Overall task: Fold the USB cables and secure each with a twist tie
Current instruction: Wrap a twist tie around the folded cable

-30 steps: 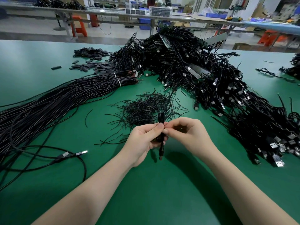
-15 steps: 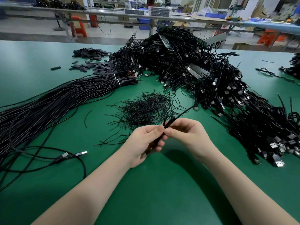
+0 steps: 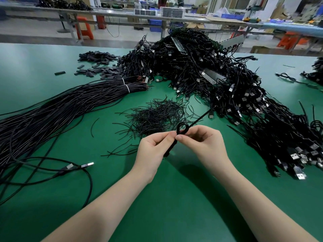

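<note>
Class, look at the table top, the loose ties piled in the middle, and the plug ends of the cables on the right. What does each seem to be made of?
Table top: smooth green mat, perhaps rubber or vinyl; it has a soft sheen.
Ties: thin black strands that hold their bends, likely plastic-coated wire.
Plug ends: bright, silvery shells, apparently metal, on black plastic-looking bodies.

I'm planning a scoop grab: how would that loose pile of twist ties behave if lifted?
The twist ties are thin wires lying bent and tangled, so probably light and bendable. A grab would likely lift a snagged clump, with the splayed strays slipping free.
</note>
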The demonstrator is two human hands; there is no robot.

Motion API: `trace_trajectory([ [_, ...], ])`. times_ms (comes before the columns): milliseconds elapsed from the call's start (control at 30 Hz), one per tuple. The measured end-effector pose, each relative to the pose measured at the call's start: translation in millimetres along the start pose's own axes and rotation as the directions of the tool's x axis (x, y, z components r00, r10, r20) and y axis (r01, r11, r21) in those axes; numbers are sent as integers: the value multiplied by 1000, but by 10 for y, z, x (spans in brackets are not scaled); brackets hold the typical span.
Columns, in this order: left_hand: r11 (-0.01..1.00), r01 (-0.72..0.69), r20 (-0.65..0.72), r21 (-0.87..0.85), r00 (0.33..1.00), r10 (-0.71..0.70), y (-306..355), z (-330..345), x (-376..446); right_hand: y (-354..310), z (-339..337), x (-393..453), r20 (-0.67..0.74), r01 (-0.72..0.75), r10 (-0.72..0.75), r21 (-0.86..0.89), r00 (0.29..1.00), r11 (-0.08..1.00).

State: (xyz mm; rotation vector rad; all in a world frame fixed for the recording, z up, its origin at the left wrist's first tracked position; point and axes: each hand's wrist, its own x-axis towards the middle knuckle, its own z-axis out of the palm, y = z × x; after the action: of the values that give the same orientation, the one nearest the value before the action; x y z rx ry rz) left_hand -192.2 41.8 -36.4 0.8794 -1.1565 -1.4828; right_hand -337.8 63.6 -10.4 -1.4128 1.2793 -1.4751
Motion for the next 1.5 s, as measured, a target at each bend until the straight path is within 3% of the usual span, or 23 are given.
trace_trajectory([
  [367,988,121,155,-97,982,-105,86,-47,7,33,24,-21,63,22,-27,72,998,997],
  [600,982,137,108,-132,987,-123,62,0,3,76,45,-5,-10,-13,13,37,1000,999],
  [700,976,139,100,-170,987,-123,82,-9,14,-52,-66,94,-59,-94,106,180,993,979],
  [767,967,153,81,-202,987,-139,103,-42,25,-206,-298,205,-148,-42,77,224,986,974],
  [833,968,162,89,-192,985,-147,108,-53,21,-361,-618,287,-297,46,-16,92,955,995],
  [867,973,156,101,-168,985,-141,108,-44,15,-406,-810,319,-374,71,-102,-96,922,993],
  [900,979,148,116,-140,984,-132,106,-32,6,-429,-1003,341,-417,68,-222,-353,881,933],
  [933,984,140,130,-113,984,-125,103,-19,-3,-434,-1193,360,-418,27,-344,-602,841,798],
  [1000,989,130,141,-77,983,-118,94,-9,-11,-378,-1513,378,-380,-117,-489,-866,785,486],
  [1067,989,130,140,-70,983,-119,96,-13,-7,-237,-1678,377,-406,-282,-401,-900,821,333],
  [1167,988,136,139,-80,983,-124,102,-22,-2,14,-1691,294,-503,-488,-98,-862,859,138],
  [1267,988,137,145,-73,982,-125,100,-25,4,106,-1643,249,-507,-502,-65,-861,860,80],
  [1333,987,141,146,-78,981,-129,103,-32,6,97,-1656,267,-567,-563,-51,-823,822,70],
  [1433,984,147,152,-97,980,-132,106,-42,2,85,-1682,272,-654,-650,14,-749,756,127],
  [1500,985,143,160,-95,979,-127,105,-40,1,80,-1690,263,-656,-656,50,-743,753,130],
])
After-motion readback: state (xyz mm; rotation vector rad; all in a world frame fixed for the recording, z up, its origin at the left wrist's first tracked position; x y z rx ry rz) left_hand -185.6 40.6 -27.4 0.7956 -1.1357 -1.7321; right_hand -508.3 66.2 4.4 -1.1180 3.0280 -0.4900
